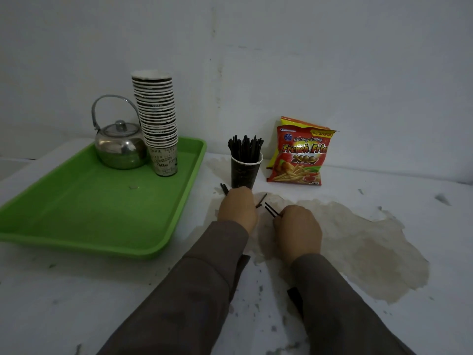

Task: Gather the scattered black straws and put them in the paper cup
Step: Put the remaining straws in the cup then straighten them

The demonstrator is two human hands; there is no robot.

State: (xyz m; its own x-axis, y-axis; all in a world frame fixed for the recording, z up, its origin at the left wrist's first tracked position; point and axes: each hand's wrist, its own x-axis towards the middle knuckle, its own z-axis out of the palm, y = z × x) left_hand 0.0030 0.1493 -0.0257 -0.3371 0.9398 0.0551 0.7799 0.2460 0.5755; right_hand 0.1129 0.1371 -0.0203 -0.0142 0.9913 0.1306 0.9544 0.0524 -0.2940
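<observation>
Black plastic straws [245, 147] already stand bunched in the dark paper cup [245, 172] at the back of the stained white bench [358, 252], just beside a red French-fries snack packet [299, 157]. The last loose ones lie right in front of the cup: two tips poke out left of the left hand [237, 210], one short piece [261, 200] lies between the hands, and a pair [271, 210] angles out from the right hand [298, 226]. The right fingers look closed on that pair; the left fingers curl down over the bench, and whether they grip anything cannot be told. A clean finish probably means sweeping the strays parallel into one bundle, lifting it upright, and lowering it straight into the crowded cup without tipping it. The green plastic tray [76, 221] with steel kettle [120, 147] and stacked cups [157, 119] sits well clear to the left
</observation>
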